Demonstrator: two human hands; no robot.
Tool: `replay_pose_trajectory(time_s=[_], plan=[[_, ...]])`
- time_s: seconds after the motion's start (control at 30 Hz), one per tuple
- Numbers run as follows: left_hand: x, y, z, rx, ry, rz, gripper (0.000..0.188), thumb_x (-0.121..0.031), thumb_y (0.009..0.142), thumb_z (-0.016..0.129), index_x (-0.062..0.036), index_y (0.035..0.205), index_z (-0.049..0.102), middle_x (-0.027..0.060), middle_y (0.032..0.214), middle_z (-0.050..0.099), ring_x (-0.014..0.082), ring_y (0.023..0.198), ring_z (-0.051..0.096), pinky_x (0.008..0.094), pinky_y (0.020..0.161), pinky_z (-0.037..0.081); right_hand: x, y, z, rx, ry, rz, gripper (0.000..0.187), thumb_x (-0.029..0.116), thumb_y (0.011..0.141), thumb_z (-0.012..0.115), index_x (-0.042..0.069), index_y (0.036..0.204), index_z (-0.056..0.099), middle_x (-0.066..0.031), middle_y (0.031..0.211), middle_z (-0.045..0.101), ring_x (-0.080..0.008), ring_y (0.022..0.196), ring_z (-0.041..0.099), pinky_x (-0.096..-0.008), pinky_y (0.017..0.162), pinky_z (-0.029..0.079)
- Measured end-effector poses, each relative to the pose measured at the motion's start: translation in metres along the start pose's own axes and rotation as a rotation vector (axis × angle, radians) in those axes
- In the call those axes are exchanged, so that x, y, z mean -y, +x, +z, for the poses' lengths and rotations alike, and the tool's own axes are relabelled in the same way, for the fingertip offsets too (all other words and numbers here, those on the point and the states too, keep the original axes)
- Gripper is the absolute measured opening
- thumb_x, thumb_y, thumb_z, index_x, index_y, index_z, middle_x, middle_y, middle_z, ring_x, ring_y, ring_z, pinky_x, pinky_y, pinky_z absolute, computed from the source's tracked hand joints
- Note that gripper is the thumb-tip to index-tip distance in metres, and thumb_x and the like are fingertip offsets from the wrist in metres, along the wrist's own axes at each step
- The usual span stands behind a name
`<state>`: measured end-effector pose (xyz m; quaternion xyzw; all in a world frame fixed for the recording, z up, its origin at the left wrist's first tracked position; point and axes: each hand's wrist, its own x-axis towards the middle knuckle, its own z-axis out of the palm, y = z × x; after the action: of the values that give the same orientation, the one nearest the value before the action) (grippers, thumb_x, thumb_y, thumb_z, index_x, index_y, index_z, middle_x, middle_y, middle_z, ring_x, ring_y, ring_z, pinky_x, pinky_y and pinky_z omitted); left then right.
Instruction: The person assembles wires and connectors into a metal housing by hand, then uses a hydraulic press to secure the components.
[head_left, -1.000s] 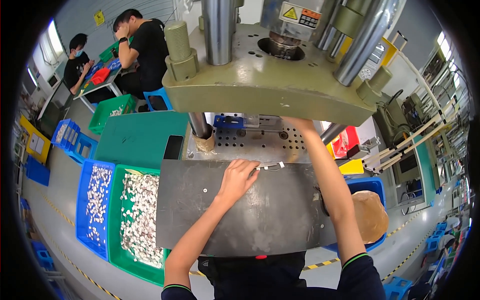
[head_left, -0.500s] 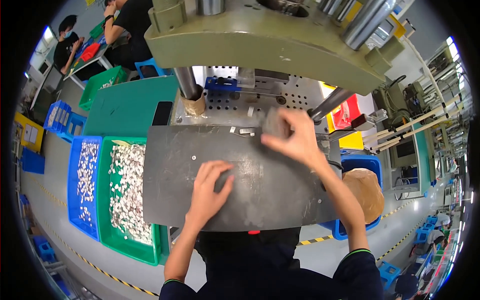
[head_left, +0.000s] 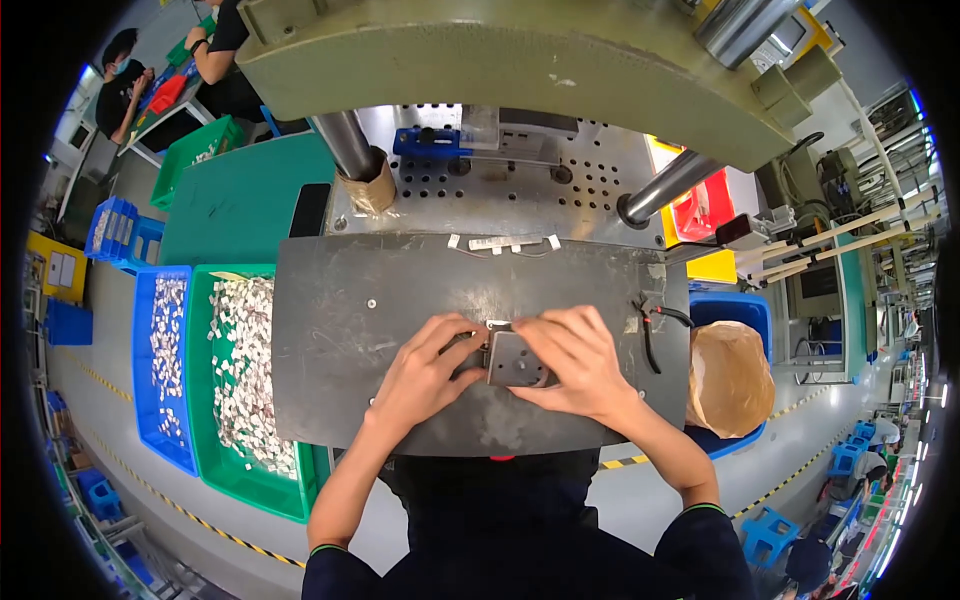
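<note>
grey block [head_left: 520, 362] is nearer now, over the board [head_left: 335, 350] between the left hand [head_left: 425, 372] and right hand [head_left: 583, 365], not by the far edge. it looks heavy, hard and maybe slick, so hold it by its sides. the right hand grips it, thumb near, fingers far. the left curls half open at its left edge; i cannot tell its grip.

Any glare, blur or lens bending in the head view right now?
Head view: fisheye bending bows the dark grey flat work board; pale patches on it could be glare or wear; the left hand and right hand look fairly sharp at the grey square metal block; the picture's corners go black.
</note>
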<state>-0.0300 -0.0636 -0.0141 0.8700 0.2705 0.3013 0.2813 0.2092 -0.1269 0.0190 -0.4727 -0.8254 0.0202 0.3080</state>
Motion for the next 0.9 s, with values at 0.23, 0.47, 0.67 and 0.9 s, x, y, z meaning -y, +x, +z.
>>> replay_pose_trajectory(time_s=[0.23, 0.47, 0.67, 0.9], plan=[[0.002, 0.008, 0.004, -0.079, 0.047, -0.026, 0.048, -0.011, 0.072, 0.09, -0.0001, 0.116, 0.073, 0.0099, 0.12, 0.067, 0.034, 0.113, 0.065, 0.0443, 0.093, 0.058, -0.064, -0.022, -0.02, -0.091, -0.1, 0.585, 0.065, 0.028, 0.063, 0.095, 0.0, 0.117, 0.072, -0.0103, 0.102, 0.06, -0.0319, 0.097, 0.059, -0.0426, 0.087, 0.048], [-0.001, 0.02, 0.002, -0.107, 0.061, -0.089, 0.043, -0.008, 0.077, 0.088, 0.0026, 0.115, 0.073, 0.01, 0.122, 0.068, 0.033, 0.116, 0.063, 0.0438, 0.094, 0.056, -0.08, -0.017, -0.014, -0.254, -0.112, 0.749, 0.051, 0.02, 0.073, 0.089, 0.004, 0.119, 0.073, -0.0112, 0.109, 0.063, -0.0312, 0.106, 0.059, -0.0431, 0.099, 0.044], [0.001, 0.026, 0.0, -0.119, 0.076, -0.134, 0.024, 0.001, 0.088, 0.076, 0.002, 0.112, 0.077, 0.0128, 0.113, 0.073, 0.0325, 0.108, 0.067, 0.0411, 0.091, 0.057, -0.026, -0.013, 0.01, 0.031, 0.035, 0.262, 0.039, 0.017, 0.092, 0.076, 0.013, 0.131, 0.072, -0.0076, 0.12, 0.063, -0.0277, 0.109, 0.058, -0.0432, 0.099, 0.04], [0.015, 0.036, -0.006, -0.075, 0.114, -0.039, 0.029, 0.005, 0.087, 0.073, -0.0007, 0.115, 0.076, 0.0109, 0.11, 0.074, 0.0311, 0.104, 0.068, 0.0411, 0.086, 0.058, -0.049, -0.001, 0.023, -0.126, 0.225, 0.232, 0.032, 0.0, 0.086, 0.077, 0.004, 0.118, 0.078, -0.0092, 0.094, 0.07, -0.0262, 0.086, 0.064, -0.0359, 0.084, 0.048]])
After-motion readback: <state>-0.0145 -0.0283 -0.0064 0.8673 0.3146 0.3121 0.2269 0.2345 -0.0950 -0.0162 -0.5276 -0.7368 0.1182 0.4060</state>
